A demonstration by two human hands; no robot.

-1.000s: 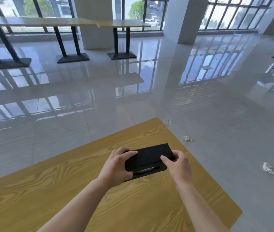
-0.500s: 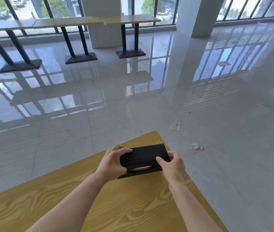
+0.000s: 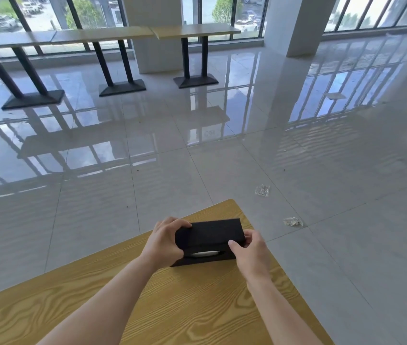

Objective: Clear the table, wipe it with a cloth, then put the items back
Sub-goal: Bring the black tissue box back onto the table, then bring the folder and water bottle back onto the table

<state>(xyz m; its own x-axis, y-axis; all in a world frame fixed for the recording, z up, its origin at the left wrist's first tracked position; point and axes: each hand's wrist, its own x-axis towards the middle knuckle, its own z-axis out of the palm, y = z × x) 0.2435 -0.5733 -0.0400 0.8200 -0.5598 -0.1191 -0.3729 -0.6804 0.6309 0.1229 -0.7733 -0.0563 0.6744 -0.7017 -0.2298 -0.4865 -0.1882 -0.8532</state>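
Observation:
A black tissue box with a white tissue showing in its slot sits near the far corner of the yellow wooden table. My left hand grips the box's left end, thumb on top. My right hand grips its right end. The box is tilted, its slot side facing me. No cloth is in view.
Glossy grey floor tiles surround the table. Two crumpled clear wrappers lie on the floor beyond the table's right edge. Long tables on black pedestal bases stand by the windows, with white pillars among them.
Both hands have carried the box toward the table's far corner. The view has tipped up, so more floor and windows show.

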